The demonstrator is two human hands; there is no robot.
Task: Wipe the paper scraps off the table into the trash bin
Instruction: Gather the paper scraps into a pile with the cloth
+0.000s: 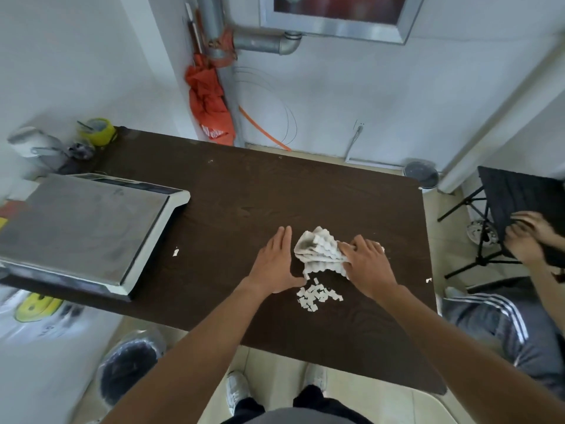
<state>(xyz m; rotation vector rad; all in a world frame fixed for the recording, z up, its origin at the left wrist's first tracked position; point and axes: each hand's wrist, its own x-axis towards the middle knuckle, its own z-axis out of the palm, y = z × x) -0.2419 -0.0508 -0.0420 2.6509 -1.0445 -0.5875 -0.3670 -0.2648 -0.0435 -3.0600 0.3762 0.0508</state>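
Note:
A pile of small white paper scraps (318,296) lies on the dark brown table (232,203), just in front of my hands. My right hand (368,266) presses down on a crumpled white cloth (318,250) with a grey smudge. My left hand (275,261) lies flat and open on the table, touching the cloth's left side. One stray scrap (175,251) sits to the left and another (428,280) at the table's right edge. A trash bin (128,367) lined with a black bag stands on the floor, below the table's near left corner.
A large flat scale (82,228) covers the table's left side. Tape rolls and a white jug (33,145) crowd the far left corner. Another person (526,237) sits at the right beside a black stand. An orange bag (211,99) hangs on a pipe behind the table.

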